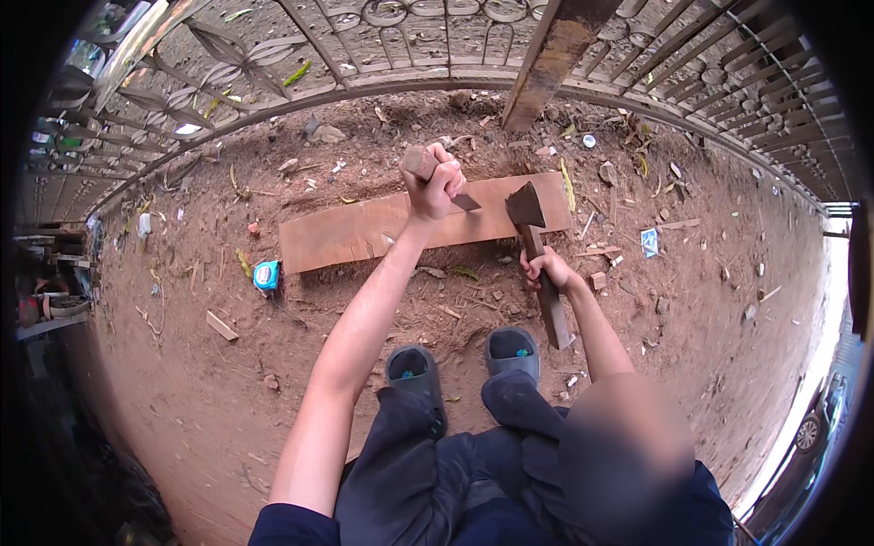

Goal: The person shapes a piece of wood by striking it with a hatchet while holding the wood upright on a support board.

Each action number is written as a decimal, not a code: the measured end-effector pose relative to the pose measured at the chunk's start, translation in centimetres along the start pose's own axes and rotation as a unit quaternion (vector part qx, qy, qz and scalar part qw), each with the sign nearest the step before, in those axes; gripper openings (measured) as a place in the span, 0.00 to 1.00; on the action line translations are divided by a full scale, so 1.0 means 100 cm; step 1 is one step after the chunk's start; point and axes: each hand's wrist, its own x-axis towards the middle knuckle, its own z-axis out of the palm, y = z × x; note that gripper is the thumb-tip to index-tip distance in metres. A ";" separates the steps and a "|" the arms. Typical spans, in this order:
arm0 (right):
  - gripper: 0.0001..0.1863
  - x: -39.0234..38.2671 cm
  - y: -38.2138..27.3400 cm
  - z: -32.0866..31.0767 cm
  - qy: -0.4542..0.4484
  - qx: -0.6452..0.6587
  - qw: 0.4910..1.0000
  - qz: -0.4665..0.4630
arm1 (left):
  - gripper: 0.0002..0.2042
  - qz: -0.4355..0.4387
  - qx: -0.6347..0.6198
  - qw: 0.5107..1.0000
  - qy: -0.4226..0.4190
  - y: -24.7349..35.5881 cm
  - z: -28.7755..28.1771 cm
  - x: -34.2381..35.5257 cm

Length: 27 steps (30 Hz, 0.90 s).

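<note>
A reddish-brown wooden plank (350, 238) lies crosswise on the dirt ahead of my feet, a small crack showing near its front edge. My left hand (433, 187) is closed round the wooden handle of a chisel (467, 202). Its flat metal blade slants down to the right over the plank; whether the tip touches the wood I cannot tell. In my right hand (548, 269) is a hatchet (525, 207), gripped partway along its wooden handle. The dark hatchet head is over the plank's right part, to the right of the chisel.
A blue tape measure (266, 276) rests by the plank's left end. Wood scraps (221, 326), stones and leaves are scattered over the dirt. Beyond the plank runs a metal fence (410, 91) with a rusty post (546, 73). My sandaled feet (513, 350) are just this side of the plank.
</note>
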 end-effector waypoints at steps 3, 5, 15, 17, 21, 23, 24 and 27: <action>0.08 0.000 0.000 -0.001 -0.001 0.003 1.000 -0.001 | 0.11 -0.013 0.043 0.999 -0.001 -0.001 0.008 -0.003; 0.08 0.001 0.001 -0.001 -0.005 0.007 1.000 -0.002 | 0.10 -0.001 0.078 0.997 -0.018 -0.004 0.013 -0.005; 0.08 0.002 0.004 -0.004 0.009 0.002 1.000 -0.005 | 0.12 0.116 0.330 0.932 -0.094 -0.026 0.030 0.001; 0.09 0.002 0.006 -0.004 0.015 -0.003 1.000 -0.005 | 0.11 0.112 0.333 0.933 -0.081 -0.026 0.032 0.000; 0.09 0.000 0.002 0.001 0.019 0.000 1.000 -0.006 | 0.09 0.084 0.271 0.957 -0.064 -0.030 0.024 0.001; 0.09 0.000 0.003 -0.001 0.010 -0.003 1.000 -0.003 | 0.09 0.087 0.270 0.957 -0.062 -0.031 0.028 0.002; 0.09 0.000 0.003 -0.001 0.011 -0.001 1.000 -0.003 | 0.09 0.094 0.270 0.956 -0.058 -0.031 0.029 0.002; 0.09 0.001 0.004 -0.001 0.008 -0.001 1.000 -0.002 | 0.10 0.092 0.261 0.959 -0.054 -0.031 0.027 0.004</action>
